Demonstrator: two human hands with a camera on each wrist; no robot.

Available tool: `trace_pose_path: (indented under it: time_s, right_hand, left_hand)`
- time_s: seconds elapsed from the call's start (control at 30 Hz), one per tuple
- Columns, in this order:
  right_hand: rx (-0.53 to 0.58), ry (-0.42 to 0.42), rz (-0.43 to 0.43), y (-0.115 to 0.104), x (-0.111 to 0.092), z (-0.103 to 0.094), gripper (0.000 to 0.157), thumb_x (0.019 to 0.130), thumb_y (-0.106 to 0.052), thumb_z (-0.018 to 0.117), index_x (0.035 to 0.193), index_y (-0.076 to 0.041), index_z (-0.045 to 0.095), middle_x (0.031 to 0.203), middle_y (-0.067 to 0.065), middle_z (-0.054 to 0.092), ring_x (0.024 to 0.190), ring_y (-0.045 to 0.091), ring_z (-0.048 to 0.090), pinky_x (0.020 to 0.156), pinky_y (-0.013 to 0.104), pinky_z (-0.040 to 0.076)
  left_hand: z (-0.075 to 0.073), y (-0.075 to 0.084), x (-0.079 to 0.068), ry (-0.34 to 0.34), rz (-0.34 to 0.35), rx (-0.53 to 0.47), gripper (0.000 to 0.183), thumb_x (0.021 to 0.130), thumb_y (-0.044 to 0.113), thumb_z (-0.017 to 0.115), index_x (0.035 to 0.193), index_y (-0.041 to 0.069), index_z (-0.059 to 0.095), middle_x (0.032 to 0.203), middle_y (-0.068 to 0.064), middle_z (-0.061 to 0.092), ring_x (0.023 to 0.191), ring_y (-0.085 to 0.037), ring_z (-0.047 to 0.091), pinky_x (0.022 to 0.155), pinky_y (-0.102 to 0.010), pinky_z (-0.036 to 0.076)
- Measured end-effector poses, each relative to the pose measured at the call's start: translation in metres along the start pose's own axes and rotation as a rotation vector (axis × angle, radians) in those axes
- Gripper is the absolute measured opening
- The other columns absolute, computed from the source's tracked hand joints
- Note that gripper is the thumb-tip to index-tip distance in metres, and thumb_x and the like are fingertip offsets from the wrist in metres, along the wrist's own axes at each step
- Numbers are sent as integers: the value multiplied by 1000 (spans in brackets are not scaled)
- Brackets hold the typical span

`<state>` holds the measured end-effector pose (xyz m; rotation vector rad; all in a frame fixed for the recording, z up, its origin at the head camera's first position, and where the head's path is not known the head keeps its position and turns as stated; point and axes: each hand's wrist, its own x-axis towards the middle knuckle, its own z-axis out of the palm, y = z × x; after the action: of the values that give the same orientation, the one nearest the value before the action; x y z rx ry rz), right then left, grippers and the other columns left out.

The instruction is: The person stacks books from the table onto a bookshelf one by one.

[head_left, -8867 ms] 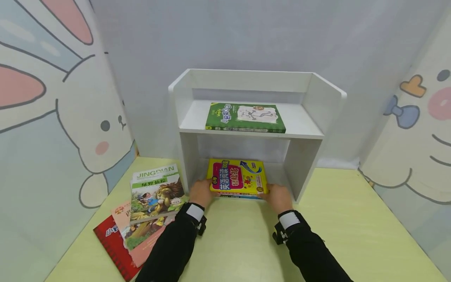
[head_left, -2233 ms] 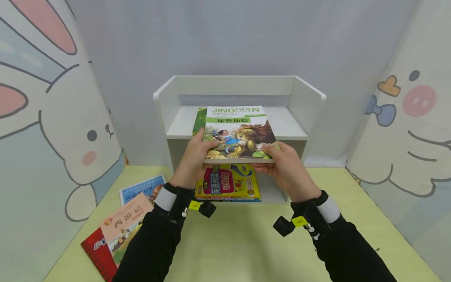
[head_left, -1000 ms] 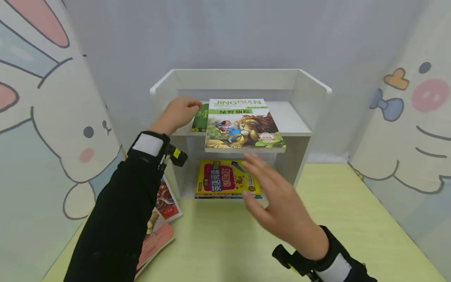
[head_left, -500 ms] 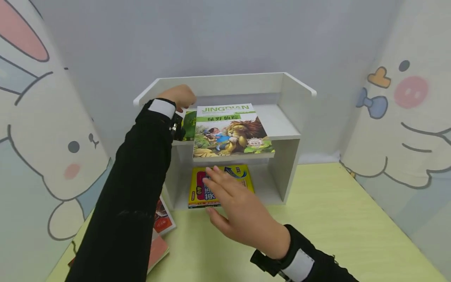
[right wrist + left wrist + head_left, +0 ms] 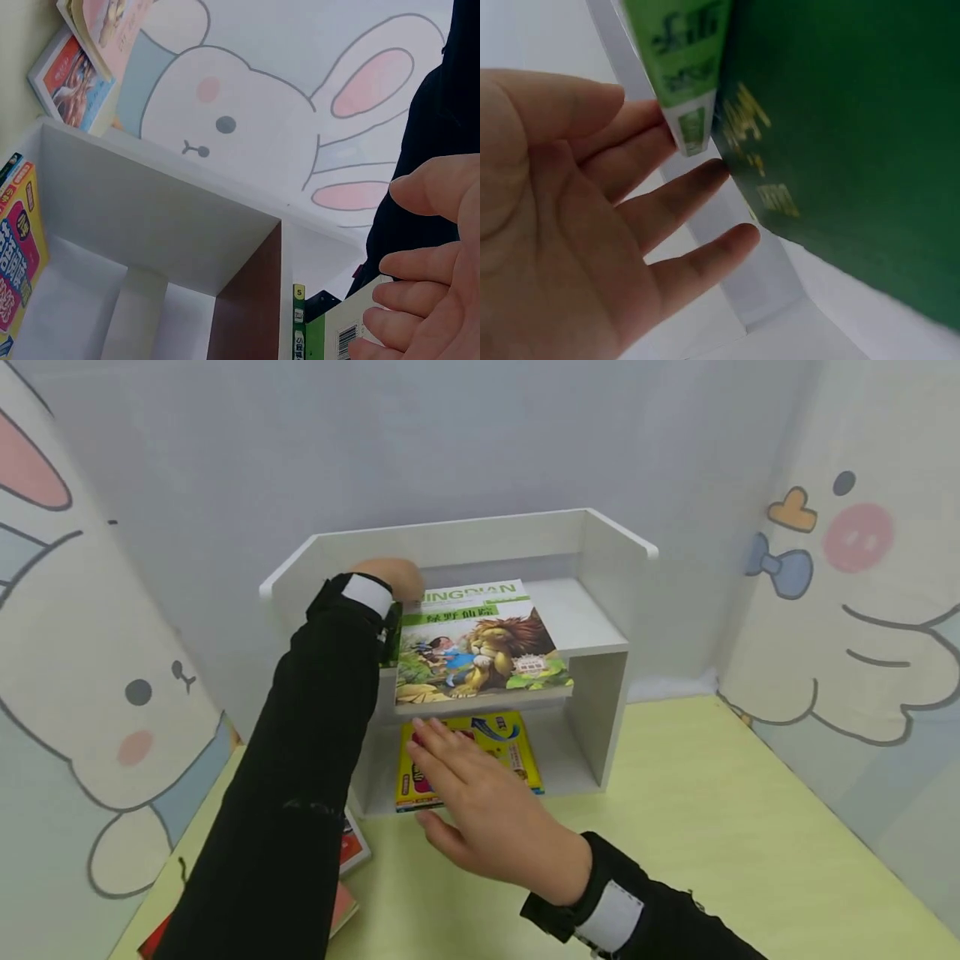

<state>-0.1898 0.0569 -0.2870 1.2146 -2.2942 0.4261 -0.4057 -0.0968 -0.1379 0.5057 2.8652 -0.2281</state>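
A paperback with a lion cover [image 5: 487,652] lies on a green book [image 5: 390,647] on the upper shelf, its near edge jutting over the front. My left hand [image 5: 393,578] reaches to the books' far left corner. In the left wrist view its spread fingers touch the end of the paperback's spine [image 5: 686,67], with the green cover [image 5: 855,150] beside it. My right hand [image 5: 491,806], fingers straight, overlaps the yellow book [image 5: 517,743] on the lower shelf in the head view. The right wrist view shows its fingers [image 5: 416,296] right at the paperback's barcoded back cover [image 5: 349,337].
The white two-tier shelf [image 5: 600,718] stands on a pale yellow table [image 5: 697,827] against a grey backdrop. Left of it, partly under my left sleeve, lie a red book [image 5: 153,939], a pink book [image 5: 342,910] and a book with a red-orange picture [image 5: 352,847].
Both hands have let go of the lion paperback, now resting on the green book. My left hand moved to its far corner, my right leftward. Earliest, both hands held the yellow book.
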Motion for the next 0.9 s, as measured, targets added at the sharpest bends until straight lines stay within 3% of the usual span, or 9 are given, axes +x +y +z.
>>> trace_pose_path:
  time_s: [0.3,0.4,0.5,0.57,0.63,0.7,0.77,0.83,0.9]
  right_hand:
    - [-3,12,79,2,-2,1,59,88,-29,59,137,-2,41,141,13,39,131,21,33,106,35,28]
    - [5,81,84,2,-6,-4,55,87,-27,61,134,-3,46,138,12,43,128,22,39,103,36,33]
    - [23,188,26,2,-12,-10,47,87,-22,60,128,-1,52,136,12,46,127,21,41,101,36,35]
    - [29,255,-18,3,-16,-14,43,88,-21,57,125,1,54,135,13,47,126,22,41,100,36,36]
    - [30,292,-51,6,-18,-16,42,91,-21,53,126,2,53,135,14,46,126,23,41,100,38,36]
    - [13,302,-62,9,-20,-18,43,92,-22,51,127,3,51,136,15,46,126,25,42,100,40,36]
    - [1,303,-59,12,-21,-20,44,91,-20,53,128,4,51,136,15,45,126,25,42,100,42,36]
    - [-12,301,-55,16,-22,-20,45,89,-18,55,128,3,50,136,15,45,125,25,42,100,43,35]
    - [-21,314,-52,20,-24,-20,44,88,-17,56,127,4,51,136,16,46,125,26,43,100,44,35]
  left_hand:
    - [-1,1,-11,-70,13,10,39,98,9,21,60,13,32,69,-4,31,63,-17,27,70,-33,30]
    - [-2,2,-17,-51,-21,-61,39,99,17,22,69,11,45,85,-8,42,72,-19,34,76,-36,30]
    - [-1,4,-18,-35,-32,-120,42,100,21,23,87,7,60,107,-13,48,84,-24,39,82,-39,30]
    - [0,6,-17,-34,-21,-125,42,101,21,25,101,5,63,127,-15,45,101,-27,44,91,-39,32]
    - [3,7,-15,-35,-5,-136,39,101,20,28,116,3,60,140,-16,37,119,-30,40,101,-40,29]
    - [6,8,-11,-19,1,-136,37,100,19,31,113,4,62,131,-16,45,112,-29,46,98,-40,33]
    - [10,9,-9,-4,-9,-142,34,99,17,32,96,6,63,100,-12,55,87,-23,51,86,-36,39]
    - [14,9,-8,20,-22,-154,37,98,15,31,71,9,55,71,-5,41,63,-17,35,70,-33,36]
    - [18,8,-9,36,-39,-170,38,97,12,31,61,12,41,64,-2,28,57,-15,26,62,-31,31]
